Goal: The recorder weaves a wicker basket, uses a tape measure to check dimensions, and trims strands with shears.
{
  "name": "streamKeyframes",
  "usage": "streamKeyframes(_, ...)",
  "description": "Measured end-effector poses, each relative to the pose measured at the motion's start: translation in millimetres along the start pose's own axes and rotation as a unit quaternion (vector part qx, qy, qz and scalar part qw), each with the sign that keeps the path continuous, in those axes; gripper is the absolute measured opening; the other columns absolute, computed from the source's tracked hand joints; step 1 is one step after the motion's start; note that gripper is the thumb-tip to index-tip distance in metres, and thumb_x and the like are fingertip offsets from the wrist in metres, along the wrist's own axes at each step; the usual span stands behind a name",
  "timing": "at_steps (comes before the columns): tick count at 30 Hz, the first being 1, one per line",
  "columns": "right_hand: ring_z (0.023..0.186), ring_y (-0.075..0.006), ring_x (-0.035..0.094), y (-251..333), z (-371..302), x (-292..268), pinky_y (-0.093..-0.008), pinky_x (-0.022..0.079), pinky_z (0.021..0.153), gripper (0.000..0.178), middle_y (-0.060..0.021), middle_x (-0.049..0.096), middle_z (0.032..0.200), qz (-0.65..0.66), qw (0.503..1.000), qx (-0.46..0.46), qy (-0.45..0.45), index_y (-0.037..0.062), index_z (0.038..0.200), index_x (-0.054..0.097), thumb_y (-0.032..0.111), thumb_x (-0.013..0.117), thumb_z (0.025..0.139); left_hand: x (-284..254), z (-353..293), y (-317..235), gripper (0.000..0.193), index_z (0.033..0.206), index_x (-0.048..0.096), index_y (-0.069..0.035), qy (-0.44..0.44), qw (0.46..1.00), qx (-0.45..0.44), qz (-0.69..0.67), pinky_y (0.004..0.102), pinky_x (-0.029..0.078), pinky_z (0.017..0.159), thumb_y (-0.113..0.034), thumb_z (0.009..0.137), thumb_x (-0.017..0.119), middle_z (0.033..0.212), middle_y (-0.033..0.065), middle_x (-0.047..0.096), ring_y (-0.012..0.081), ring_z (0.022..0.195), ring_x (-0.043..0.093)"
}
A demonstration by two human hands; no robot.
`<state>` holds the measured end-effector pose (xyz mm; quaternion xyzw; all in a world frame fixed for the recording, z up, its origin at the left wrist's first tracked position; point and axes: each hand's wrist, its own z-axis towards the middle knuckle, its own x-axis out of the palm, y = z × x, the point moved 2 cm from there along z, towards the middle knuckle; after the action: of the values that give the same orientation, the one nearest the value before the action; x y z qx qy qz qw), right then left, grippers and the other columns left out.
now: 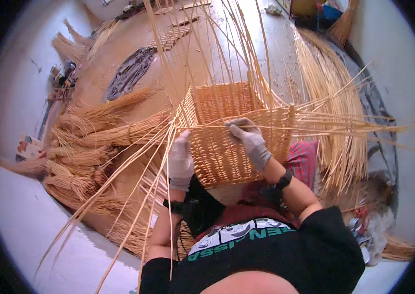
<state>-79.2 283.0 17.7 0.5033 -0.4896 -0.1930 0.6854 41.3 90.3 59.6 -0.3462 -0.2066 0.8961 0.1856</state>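
A square wicker basket (217,159), woven of golden rods, stands in front of me with its top open. Tall upright stakes rise from its far walls. At the near left corner my left hand (181,159), in a pale glove, is closed on the basket's edge beside a fan of loose rods (138,176); part of its fingers is hidden. My right hand (249,139), gloved too, is closed at the middle of the near wall's rim. Its thumb and fingers pinch a thin wicker rod (207,127) running along that rim. More rod ends (335,125) stick out past the right corner.
Bundles of wicker rods (114,134) lie on the floor to the left. A long pile of pale rods (335,98) spreads along the right. Farther off lies a grey coiled heap (131,73). White walls (16,83) flank the room.
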Motion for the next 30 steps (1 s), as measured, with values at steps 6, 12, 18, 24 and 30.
streamKeyframes(6, 0.093, -0.0223, 0.073, 31.4, 22.6, 37.1, -0.0333, 0.059, 0.078, 0.024, -0.0113, 0.073, 0.108, -0.096, 0.984, -0.055, -0.137, 0.009, 0.123, 0.061, 0.004, 0.062, 0.1, 38.7, 47.3, 17.6, 0.048, 0.138, 0.055, -0.016, 0.189, 0.911, -0.288, -0.227, 0.0279, 0.053, 0.057, 0.008, 0.1, 0.04, 0.094, 0.0065, 0.066, 0.0171, 0.069, 0.066)
streamKeyframes(12, 0.108, -0.0395, 0.069, 84.0, 131.8, 114.9, -0.045, 0.056, 0.092, 0.072, -0.0262, 0.062, 0.131, -0.617, 0.745, -0.254, -0.021, 0.0181, 0.159, 0.03, 0.002, 0.059, 0.095, 49.4, 43.5, 23.8, 0.028, 0.118, 0.063, -0.014, 0.146, 0.906, -0.374, -0.136, 0.0351, 0.049, 0.048, -0.038, 0.107, 0.054, 0.074, 0.0059, 0.064, 0.0153, 0.049, 0.059)
streamKeyframes(18, 0.097, -0.029, 0.068, 72.8, 110.4, 79.0, -0.0405, 0.057, 0.083, 0.091, -0.02, 0.058, 0.132, -0.422, 0.878, -0.224, -0.028, 0.0226, 0.166, 0.008, 0.002, 0.059, 0.094, 49.2, 49.2, 27.8, 0.024, 0.115, 0.063, -0.01, 0.161, 0.89, -0.375, -0.204, 0.0324, 0.047, 0.048, -0.032, 0.105, 0.059, 0.073, 0.004, 0.062, 0.0132, 0.05, 0.055)
streamKeyframes(24, 0.094, -0.0203, 0.07, 38.9, 21.7, 12.6, -0.0328, 0.061, 0.073, 0.038, -0.0081, 0.064, 0.105, -0.198, 0.916, -0.348, -0.034, 0.0108, 0.144, 0.041, 0.011, 0.049, 0.107, 35.8, 47.2, 18.4, 0.019, 0.117, 0.062, -0.013, 0.203, 0.882, -0.376, -0.199, 0.0302, 0.046, 0.042, -0.028, 0.104, 0.062, 0.077, 0.0022, 0.065, 0.0108, 0.048, 0.056)
streamKeyframes(30, 0.107, -0.0249, 0.071, 28.7, -14.4, -9.0, -0.0297, 0.06, 0.064, 0.019, -0.0099, 0.069, 0.109, -0.111, 0.975, -0.185, -0.051, 0.0083, 0.124, 0.052, 0.022, 0.045, 0.111, 48.4, 53.5, 7.0, 0.045, 0.1, 0.066, -0.005, 0.156, 0.929, -0.332, -0.052, 0.0397, 0.051, 0.054, -0.05, 0.099, 0.063, 0.075, 0.0111, 0.07, 0.0203, 0.055, 0.067)
